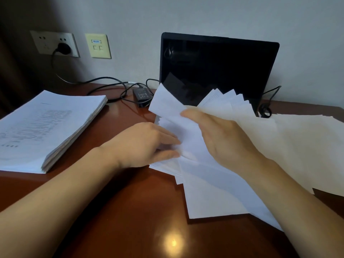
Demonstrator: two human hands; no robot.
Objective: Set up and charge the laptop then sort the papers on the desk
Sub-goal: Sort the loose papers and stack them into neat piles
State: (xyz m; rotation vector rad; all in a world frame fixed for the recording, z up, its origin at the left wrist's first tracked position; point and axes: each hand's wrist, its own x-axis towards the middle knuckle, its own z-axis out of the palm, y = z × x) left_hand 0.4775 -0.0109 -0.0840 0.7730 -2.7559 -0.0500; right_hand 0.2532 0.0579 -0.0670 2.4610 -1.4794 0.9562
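Reddish-brown glossy desk (130, 211) set against a plain pale wall (186, 15). On the wall, upper left, a wall socket (46, 41) has a black plug (64, 48) seated in it; a yellowish data faceplate (98, 46) sits just beside it. A black cable (104, 80) runs from the plug down onto the desk to a black power adapter (142, 95), which lies just left of the laptop (214, 67). The laptop stands open at the back of the desk, against the wall, with its screen dark. A further loop of cord (271, 94) shows at its right side; the connection point cannot be made out. A thick stack of papers (46, 125), printed side up, lies squared at the left of the desk, well apart from the laptop. Loose sheets (204, 183) are fanned out in front of and to the right of the laptop, their upper corners overlapping its screen. The right hand (221, 138) grips the fan, thumb on top and fingers hidden beneath. The left hand (147, 144) pinches the left edge of these sheets between fingertips and thumb.
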